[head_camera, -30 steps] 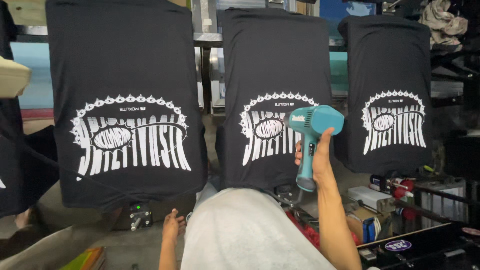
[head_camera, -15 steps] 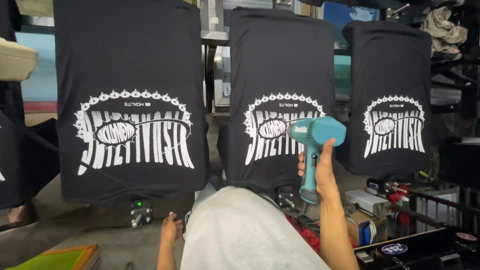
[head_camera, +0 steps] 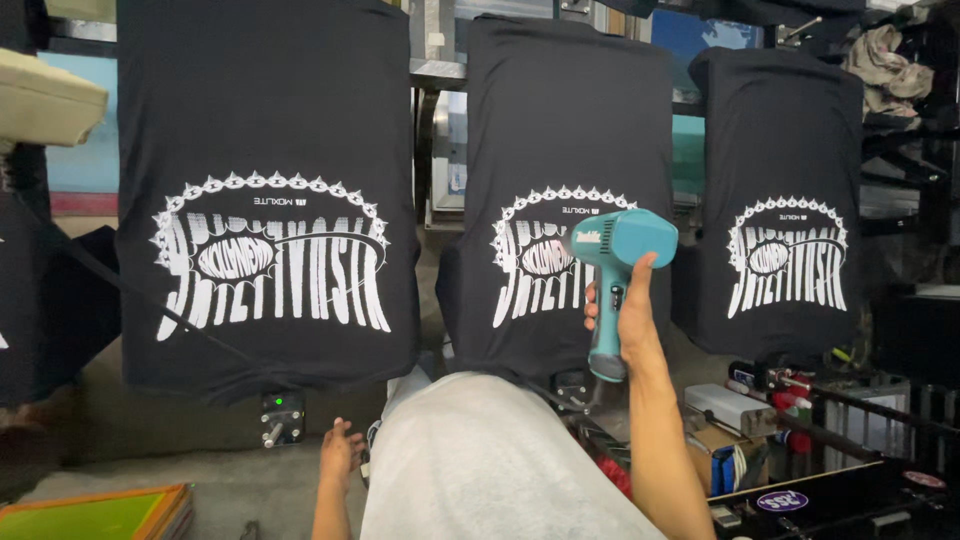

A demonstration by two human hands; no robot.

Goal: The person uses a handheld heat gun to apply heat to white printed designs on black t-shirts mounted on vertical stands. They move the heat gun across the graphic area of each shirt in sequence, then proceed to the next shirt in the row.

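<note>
- A teal handheld blower (head_camera: 618, 262) is gripped by the right hand (head_camera: 628, 318), which is closed around the upright handle; the barrel is held level, its nozzle turned toward the middle black shirt (head_camera: 570, 150).
- The tool is held in front of the white print (head_camera: 535, 260) on that shirt, near it; whether the nozzle touches the cloth cannot be told.
- The blower is judged rigid, hard-shelled and moderately light, since it is carried in one hand with the arm raised. The handle is the place to be taken hold of; the barrel end may be warm and is better left untouched.
- The left hand (head_camera: 340, 455) is open and empty, fingers loosely spread, hanging low beside a pale grey garment (head_camera: 480, 460) and below the left black shirt (head_camera: 265, 130).
- The shirts are judged soft and limp; they are stretched flat over boards, so only the hems hang loose. The fresh print could smear if pressed.
- A third black shirt (head_camera: 780, 130) is mounted to the right, well apart from both hands.
</note>
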